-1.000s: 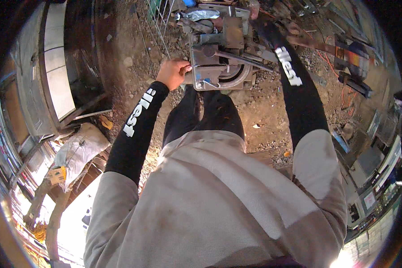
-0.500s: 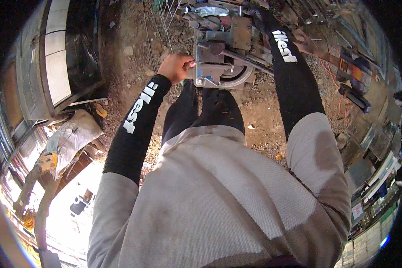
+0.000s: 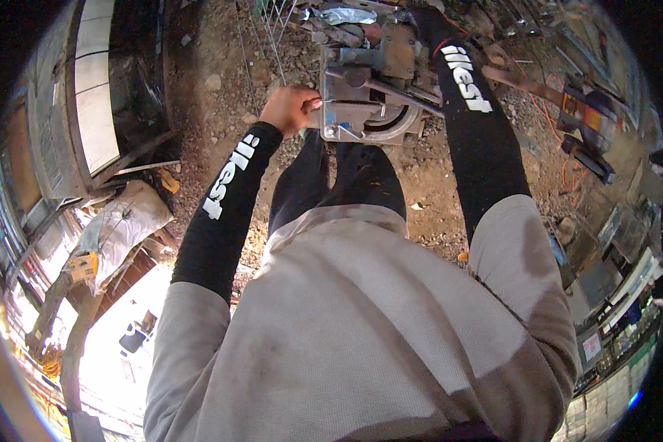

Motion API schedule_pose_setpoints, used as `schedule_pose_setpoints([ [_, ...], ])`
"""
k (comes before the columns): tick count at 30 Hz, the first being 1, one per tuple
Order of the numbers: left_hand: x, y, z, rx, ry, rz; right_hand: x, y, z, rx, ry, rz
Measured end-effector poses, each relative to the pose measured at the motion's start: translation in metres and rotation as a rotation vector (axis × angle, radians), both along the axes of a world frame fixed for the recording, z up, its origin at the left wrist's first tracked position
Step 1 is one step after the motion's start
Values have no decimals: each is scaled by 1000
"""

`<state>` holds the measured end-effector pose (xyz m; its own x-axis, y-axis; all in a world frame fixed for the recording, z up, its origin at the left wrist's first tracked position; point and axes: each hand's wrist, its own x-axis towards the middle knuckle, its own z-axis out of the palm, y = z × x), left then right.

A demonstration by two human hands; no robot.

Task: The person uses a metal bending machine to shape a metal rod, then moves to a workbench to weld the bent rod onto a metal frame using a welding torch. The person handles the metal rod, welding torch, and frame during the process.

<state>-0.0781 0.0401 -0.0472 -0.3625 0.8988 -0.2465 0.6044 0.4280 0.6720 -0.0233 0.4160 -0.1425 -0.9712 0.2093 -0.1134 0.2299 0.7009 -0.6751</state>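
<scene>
A worn metal machine with a flat base plate (image 3: 346, 112), a curved slot and a long bar (image 3: 398, 96) lying across it stands in front of my legs. At the plate's left edge is my left hand (image 3: 293, 110), its fingers curled closed; whatever they grip is hidden. My right arm, in a black sleeve, reaches past the machine's right side to its far end. There my right hand (image 3: 420, 15) is a dark shape by the upper part of the machine (image 3: 398, 55), and its fingers cannot be made out.
Stony dirt ground (image 3: 213, 147) surrounds the machine. A wire rack (image 3: 276, 26) leans beyond it on the left. Orange cord (image 3: 563, 173) and metal pieces lie on the right. A framed cabinet (image 3: 95, 96) and a pale sack (image 3: 128, 225) stand at left.
My right forearm has shifted slightly to the left, close against the machine's right side. My left hand stays closed at the plate's left edge.
</scene>
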Motion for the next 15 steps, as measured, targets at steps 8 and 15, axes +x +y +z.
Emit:
schedule_pose_setpoints([
  [8, 0, 4, 6, -44, -12, 2, 6, -4, -2, 3, 5, -27],
  [15, 1, 6, 4, 9, -38, 17, 10, -10, 1, -5, 23, -66],
])
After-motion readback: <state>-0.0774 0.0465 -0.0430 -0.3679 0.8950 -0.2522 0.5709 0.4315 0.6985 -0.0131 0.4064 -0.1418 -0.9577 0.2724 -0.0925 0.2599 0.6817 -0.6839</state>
